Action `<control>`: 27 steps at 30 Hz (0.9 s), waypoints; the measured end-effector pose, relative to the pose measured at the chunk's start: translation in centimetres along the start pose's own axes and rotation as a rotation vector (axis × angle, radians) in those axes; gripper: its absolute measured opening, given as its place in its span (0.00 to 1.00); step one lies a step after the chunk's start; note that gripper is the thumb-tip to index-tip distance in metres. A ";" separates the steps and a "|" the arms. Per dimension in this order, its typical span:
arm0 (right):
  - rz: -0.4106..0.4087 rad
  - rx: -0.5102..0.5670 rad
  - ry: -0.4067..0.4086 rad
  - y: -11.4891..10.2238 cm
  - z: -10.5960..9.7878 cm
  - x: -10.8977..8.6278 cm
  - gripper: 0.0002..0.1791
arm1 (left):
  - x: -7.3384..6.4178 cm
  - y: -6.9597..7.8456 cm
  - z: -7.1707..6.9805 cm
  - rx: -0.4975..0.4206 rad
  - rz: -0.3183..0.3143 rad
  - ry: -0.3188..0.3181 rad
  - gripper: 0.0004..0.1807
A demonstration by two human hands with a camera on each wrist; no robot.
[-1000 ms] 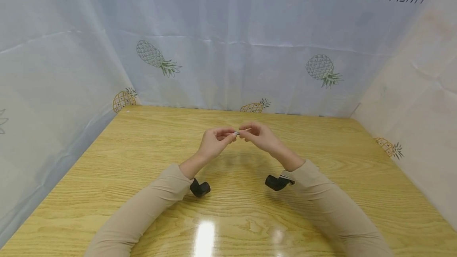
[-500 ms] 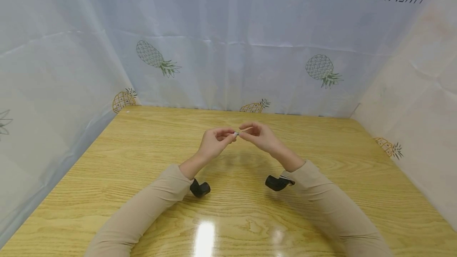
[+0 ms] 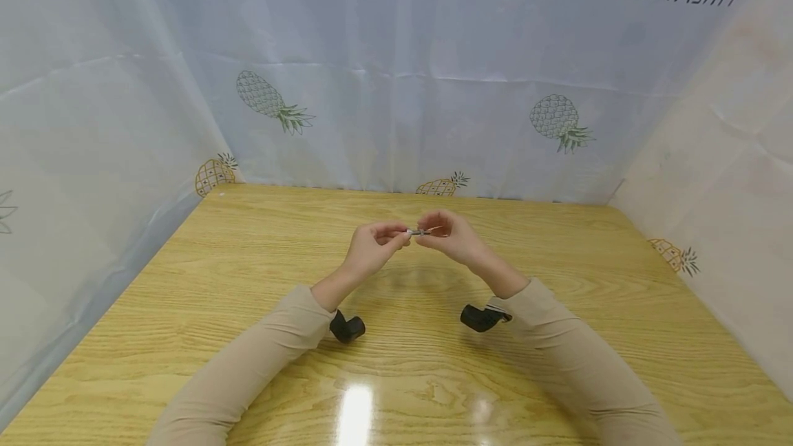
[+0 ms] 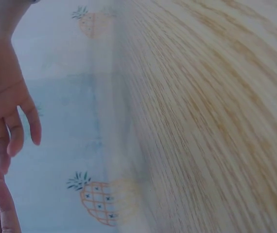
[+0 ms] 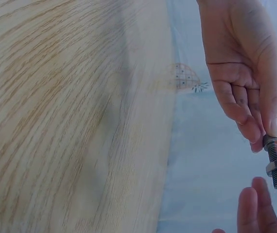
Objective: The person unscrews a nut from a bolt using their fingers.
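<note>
A metal bolt [image 5: 274, 153] with a hex nut [image 5: 275, 168] on its thread is held level above the wooden table. My left hand [image 3: 372, 249] pinches the bolt's head end between thumb and fingers. The threaded end points toward my right hand [image 3: 455, 237], whose thumb and fingers stand apart around the nut. In the left wrist view the bolt and nut show at the left edge, with the right hand's loosely spread fingers [image 4: 15, 136] beyond. In the right wrist view the left hand [image 5: 243, 73] has the head end, while right fingertips reach in from below and right.
Both forearms lie over the wooden table [image 3: 279, 239]. A black wrist mount hangs below each wrist, the left one [image 3: 347, 327] and the right one [image 3: 480, 317]. Pineapple-print curtains [image 3: 396, 122] enclose the table at the back and sides.
My right thumb and fingers have parted and shifted slightly right, so more of the bolt and the nut now shows. My left hand keeps its pinch in the same place.
</note>
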State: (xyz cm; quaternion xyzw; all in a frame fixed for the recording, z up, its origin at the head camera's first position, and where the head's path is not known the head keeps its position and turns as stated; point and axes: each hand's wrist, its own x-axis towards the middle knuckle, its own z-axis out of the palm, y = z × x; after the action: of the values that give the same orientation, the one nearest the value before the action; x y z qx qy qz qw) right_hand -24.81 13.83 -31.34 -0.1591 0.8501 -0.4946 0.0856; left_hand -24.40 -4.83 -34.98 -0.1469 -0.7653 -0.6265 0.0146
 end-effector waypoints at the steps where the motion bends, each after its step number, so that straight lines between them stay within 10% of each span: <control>1: 0.009 0.002 -0.004 0.0 0.0 0.0 0.19 | 0.0 0.0 0.0 0.000 0.000 -0.002 0.14; 27: 0.027 -0.030 -0.017 0.2 0.1 0.1 0.18 | -0.1 0.0 -0.1 -0.007 -0.003 0.003 0.14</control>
State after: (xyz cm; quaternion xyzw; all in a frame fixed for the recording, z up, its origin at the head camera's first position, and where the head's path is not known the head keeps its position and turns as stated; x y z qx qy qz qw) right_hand -24.92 13.78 -31.59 -0.1532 0.8588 -0.4792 0.0968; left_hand -24.36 -4.97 -34.95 -0.1448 -0.7633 -0.6294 0.0142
